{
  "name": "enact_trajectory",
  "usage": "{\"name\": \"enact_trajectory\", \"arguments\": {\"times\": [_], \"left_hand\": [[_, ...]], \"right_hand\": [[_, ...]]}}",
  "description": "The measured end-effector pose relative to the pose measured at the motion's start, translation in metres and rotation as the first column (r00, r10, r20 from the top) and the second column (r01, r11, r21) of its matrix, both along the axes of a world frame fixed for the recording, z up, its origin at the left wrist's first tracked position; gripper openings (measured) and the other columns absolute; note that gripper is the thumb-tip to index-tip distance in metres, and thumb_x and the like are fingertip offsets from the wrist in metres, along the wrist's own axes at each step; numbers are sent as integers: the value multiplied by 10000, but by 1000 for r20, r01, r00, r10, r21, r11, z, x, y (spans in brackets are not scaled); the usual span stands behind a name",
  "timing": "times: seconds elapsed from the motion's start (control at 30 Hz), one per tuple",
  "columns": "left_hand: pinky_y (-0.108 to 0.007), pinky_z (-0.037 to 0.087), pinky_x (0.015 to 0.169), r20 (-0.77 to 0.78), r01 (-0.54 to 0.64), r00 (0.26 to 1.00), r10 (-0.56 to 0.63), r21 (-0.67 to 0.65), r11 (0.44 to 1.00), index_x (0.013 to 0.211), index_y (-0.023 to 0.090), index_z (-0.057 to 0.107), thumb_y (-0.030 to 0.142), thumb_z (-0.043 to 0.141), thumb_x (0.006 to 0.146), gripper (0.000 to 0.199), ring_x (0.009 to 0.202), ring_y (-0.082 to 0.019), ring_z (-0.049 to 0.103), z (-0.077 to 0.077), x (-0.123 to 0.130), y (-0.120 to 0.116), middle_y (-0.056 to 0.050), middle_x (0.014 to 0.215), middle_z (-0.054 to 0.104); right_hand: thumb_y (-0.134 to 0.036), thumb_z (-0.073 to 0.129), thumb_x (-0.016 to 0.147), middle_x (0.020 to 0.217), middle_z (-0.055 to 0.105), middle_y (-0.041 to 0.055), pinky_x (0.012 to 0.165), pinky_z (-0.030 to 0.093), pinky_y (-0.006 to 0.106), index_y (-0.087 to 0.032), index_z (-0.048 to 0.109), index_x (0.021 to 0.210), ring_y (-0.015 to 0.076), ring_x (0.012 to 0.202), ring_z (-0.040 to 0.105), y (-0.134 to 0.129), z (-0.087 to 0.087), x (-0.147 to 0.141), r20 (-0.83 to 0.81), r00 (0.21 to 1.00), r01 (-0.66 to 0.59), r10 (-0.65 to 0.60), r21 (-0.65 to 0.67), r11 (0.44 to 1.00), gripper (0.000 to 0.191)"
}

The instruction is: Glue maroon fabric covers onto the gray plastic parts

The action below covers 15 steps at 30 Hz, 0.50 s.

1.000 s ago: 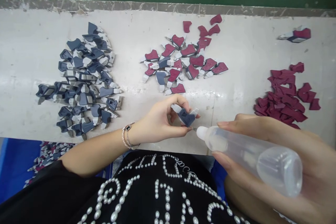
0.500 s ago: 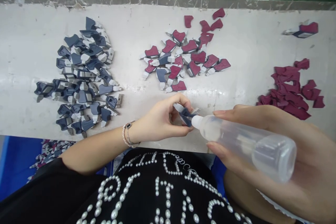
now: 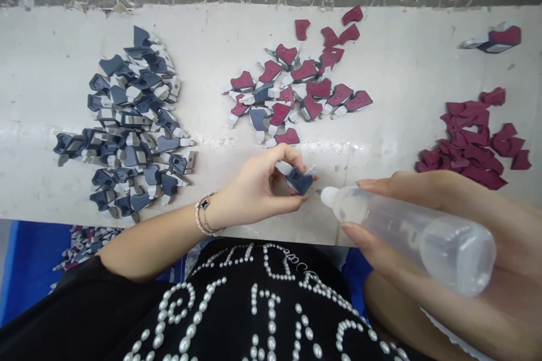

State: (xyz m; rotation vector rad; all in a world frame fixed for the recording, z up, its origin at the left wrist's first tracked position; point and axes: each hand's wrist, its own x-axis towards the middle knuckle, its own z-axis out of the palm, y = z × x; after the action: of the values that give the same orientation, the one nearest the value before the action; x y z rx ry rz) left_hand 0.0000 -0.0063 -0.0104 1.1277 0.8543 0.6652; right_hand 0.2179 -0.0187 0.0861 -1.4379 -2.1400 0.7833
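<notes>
Between the thumb and fingers of my left hand point(image 3: 258, 189) is a dark blue-grey and white plastic part point(image 3: 300, 180), its recessed side facing up. My right hand point(image 3: 440, 225) is wrapped round a translucent squeeze bottle point(image 3: 406, 231) that lies tilted, with some clear liquid inside. The bottle's white nozzle point(image 3: 328, 196) points left at the plastic part, a small gap away from it. Beyond my left hand lies a group of similar parts point(image 3: 305, 71), most topped with maroon inserts.
A heap of blue-grey and white parts point(image 3: 135, 118) covers the table's left side. Loose maroon inserts point(image 3: 470, 141) are piled at the right, below a single part with a maroon insert point(image 3: 502, 39). A blue bin point(image 3: 34, 259) with more parts sits below the table edge.
The bottle has moved right, so its nozzle has come away from the plastic part. My left hand has tilted the part slightly, showing more of its recessed side.
</notes>
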Motion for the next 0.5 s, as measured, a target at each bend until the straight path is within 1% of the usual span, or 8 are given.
{"name": "enact_trajectory", "arguments": {"times": [0.07, 0.13, 0.2, 0.3, 0.4, 0.5], "left_hand": [[-316, 588, 821, -7, 2, 1000, -2, -1, 1000, 1019, 220, 507, 199, 741, 818, 309, 940, -191, 695, 0, 1, -1, -47, 1029, 618], [-299, 585, 796, -14, -2, 1000, 1, -12, 1000, 1010, 217, 507, 200, 750, 810, 315, 908, -178, 686, 0, 1, -1, -43, 1015, 613], [-275, 580, 746, -13, 5, 1000, -5, -36, 999, 1010, 213, 512, 194, 762, 793, 332, 872, -164, 674, 1, 2, -1, -46, 1026, 613], [-250, 563, 671, -5, 27, 1000, -27, -78, 997, 1003, 205, 520, 207, 788, 767, 357, 831, -155, 656, 3, 2, 0, -52, 1024, 616], [-257, 554, 659, -6, 44, 999, -45, -99, 994, 994, 203, 525, 229, 819, 738, 391, 815, -161, 638, 6, 2, 0, -48, 968, 628], [-258, 541, 651, -4, 71, 997, -71, -105, 992, 986, 202, 528, 232, 834, 723, 405, 770, -151, 615, 7, 2, 0, -31, 900, 624]], "right_hand": [[-447, 718, 862, 771, 694, -58, 457, 463, 281, -295, 636, 948, 124, 523, 611, 0, 1, 0, 37, 999, 36, -37, 9, 999, 193], [-459, 716, 861, 769, 697, -52, 439, 440, 293, -295, 638, 944, 132, 531, 617, 0, 2, 0, 52, 998, 45, -45, 12, 999, 200], [-454, 706, 871, 770, 698, -47, 448, 447, 300, -294, 635, 956, 139, 539, 622, 0, 2, -1, 44, 998, 41, -41, 11, 999, 195], [-450, 714, 872, 762, 689, -51, 452, 460, 279, -289, 629, 963, 125, 537, 620, 1, 2, -2, 20, 999, 27, -27, 3, 1000, 203], [-451, 726, 868, 772, 686, -58, 501, 509, 254, -290, 630, 974, 112, 541, 617, 2, 2, -2, -1, 1000, 5, -5, -10, 1000, 215], [-453, 736, 867, 791, 696, -46, 532, 541, 257, -278, 638, 989, 119, 557, 626, 4, 2, -6, -19, 1000, 2, -2, 1, 1000, 235]]}}
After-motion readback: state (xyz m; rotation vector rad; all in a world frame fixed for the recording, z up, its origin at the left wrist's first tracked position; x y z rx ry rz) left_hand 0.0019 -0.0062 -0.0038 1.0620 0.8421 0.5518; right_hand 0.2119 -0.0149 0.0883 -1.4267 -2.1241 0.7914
